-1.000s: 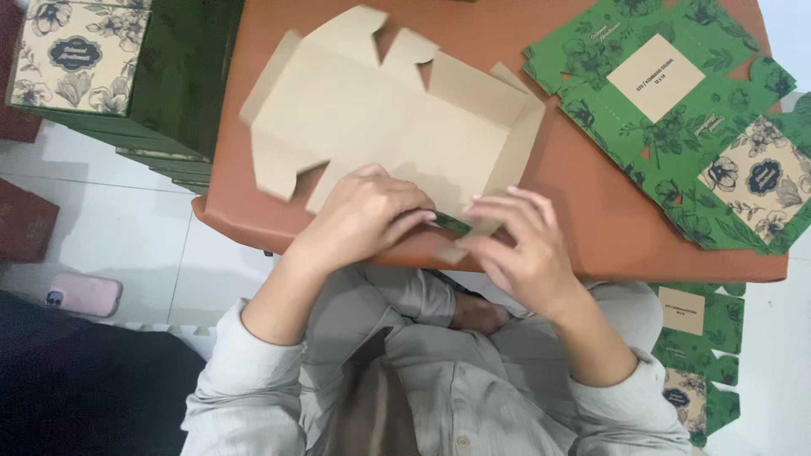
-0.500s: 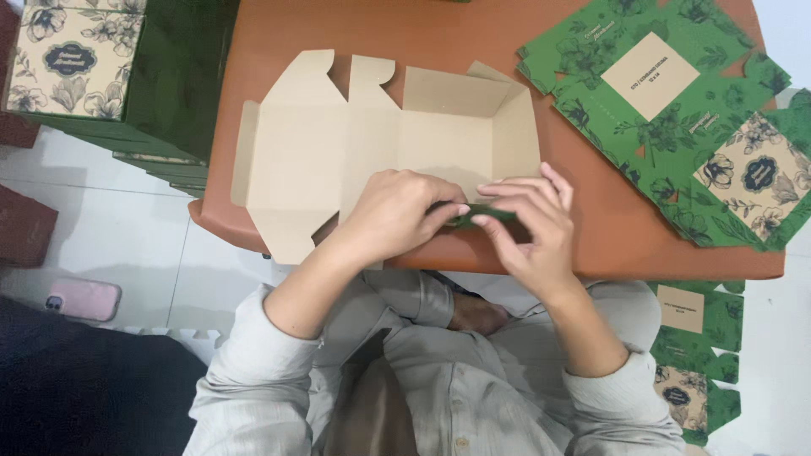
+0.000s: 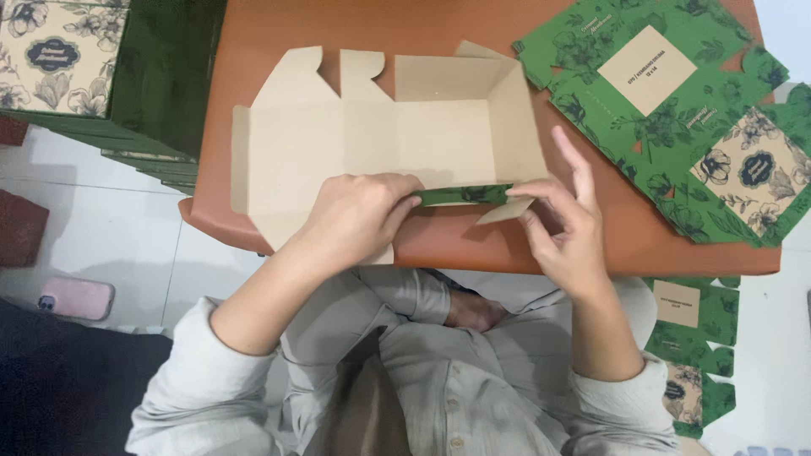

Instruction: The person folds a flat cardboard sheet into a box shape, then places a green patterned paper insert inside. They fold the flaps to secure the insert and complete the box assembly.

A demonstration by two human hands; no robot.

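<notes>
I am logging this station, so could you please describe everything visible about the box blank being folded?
The box blank is plain brown cardboard inside, green floral print outside. It lies inner face up on the orange-brown table, side flaps spread, far wall and right wall raised. The left hand presses its near edge; the right hand pinches a small flap.

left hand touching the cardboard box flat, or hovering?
Touching. In the head view the left hand lies on the unfolded cardboard box, its fingers pressing the near edge flap where the green printed side turns up; no gap shows between them.
</notes>
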